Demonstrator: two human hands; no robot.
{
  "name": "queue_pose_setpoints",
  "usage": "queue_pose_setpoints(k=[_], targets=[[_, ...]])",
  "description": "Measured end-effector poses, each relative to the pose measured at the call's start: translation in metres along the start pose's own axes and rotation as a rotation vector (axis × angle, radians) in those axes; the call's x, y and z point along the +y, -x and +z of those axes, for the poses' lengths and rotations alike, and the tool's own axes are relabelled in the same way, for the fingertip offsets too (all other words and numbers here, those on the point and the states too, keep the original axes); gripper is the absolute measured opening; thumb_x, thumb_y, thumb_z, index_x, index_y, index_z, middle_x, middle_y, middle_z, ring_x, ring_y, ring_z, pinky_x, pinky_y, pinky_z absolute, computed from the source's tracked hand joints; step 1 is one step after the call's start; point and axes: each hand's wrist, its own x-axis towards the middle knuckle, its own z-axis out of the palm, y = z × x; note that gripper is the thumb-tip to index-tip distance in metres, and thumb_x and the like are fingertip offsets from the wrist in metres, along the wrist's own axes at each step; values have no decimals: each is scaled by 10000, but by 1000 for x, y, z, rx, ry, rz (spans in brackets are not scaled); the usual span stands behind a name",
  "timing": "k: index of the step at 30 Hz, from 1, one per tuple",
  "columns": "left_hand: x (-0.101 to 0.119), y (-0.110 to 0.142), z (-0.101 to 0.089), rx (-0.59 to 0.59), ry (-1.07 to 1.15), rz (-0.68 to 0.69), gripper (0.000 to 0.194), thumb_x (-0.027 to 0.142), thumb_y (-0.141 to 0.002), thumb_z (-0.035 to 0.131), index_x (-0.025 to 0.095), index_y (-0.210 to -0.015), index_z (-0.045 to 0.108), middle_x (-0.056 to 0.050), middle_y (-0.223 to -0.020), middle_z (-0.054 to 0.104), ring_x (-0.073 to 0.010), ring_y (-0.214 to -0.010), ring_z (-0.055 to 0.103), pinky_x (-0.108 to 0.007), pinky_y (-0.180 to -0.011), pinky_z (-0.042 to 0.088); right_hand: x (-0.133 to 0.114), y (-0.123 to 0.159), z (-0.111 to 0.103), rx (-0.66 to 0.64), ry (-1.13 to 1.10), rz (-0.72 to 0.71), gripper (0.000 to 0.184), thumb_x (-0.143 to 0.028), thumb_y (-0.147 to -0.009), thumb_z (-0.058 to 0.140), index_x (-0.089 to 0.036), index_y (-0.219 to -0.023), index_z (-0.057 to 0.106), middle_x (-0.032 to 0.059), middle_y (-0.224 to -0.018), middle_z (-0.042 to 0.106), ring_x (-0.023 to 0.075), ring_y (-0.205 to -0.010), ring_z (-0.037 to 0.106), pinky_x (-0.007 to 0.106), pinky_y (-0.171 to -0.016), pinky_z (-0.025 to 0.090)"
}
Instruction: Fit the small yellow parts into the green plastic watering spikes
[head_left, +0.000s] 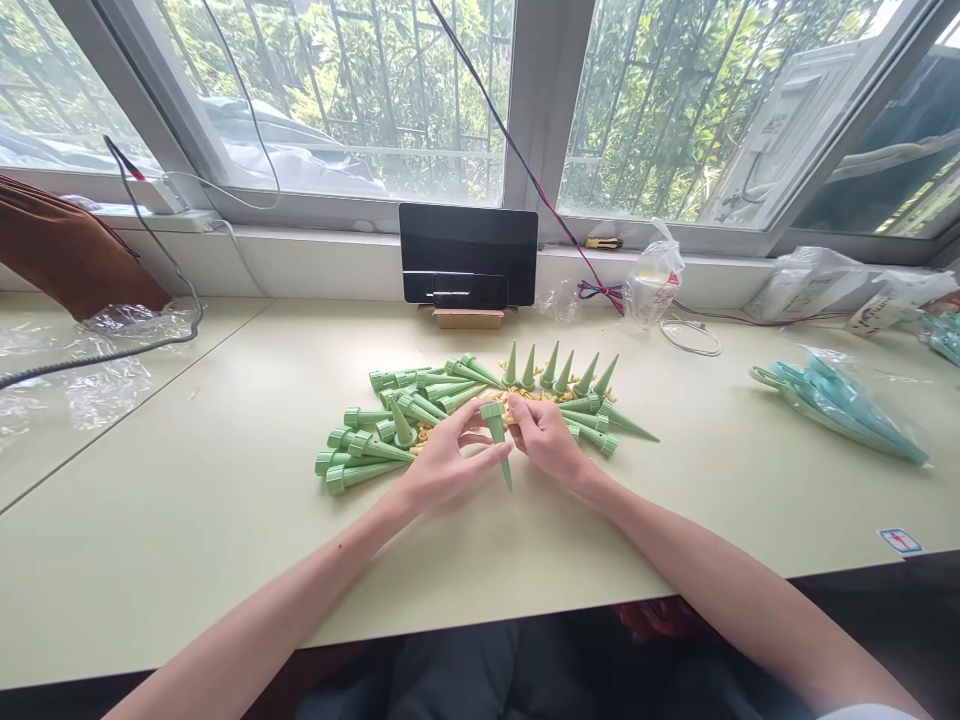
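Observation:
A green plastic watering spike (497, 432) with a wide capped top points downward in front of me. My left hand (446, 458) is closed on it between thumb and fingers. Close to its right side, my right hand (551, 440) has thumb and forefinger pinched together; what they hold, if anything, is too small to make out. Behind my hands lie several more green spikes (367, 475), piled on their sides. A row of spikes (555, 365) stands with tips up at the back. Small yellow pieces (491, 398) lie among them, partly hidden by my hands.
A black tablet (469, 250) leans on a stand by the window. To the right are a bag of teal plastic pieces (840, 405), a white cable (690, 338) and a clear plastic bag (652, 280). Crumpled wrap (105, 370) and a brown bag (75, 245) lie left.

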Motion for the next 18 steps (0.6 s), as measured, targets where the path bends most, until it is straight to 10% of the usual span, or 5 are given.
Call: queue_pose_setpoints(k=[18], targets=[[-6,3,-2,143,-332,112,232,326,-839,646,198,-789,460,61,-668,414,-85,-588,420,-218,-598,445,-3,0,0,-10,3,-6,564,-575,-962,427,-198,-543,389,-36,-471,381,83,-421,342,246,-431,274]])
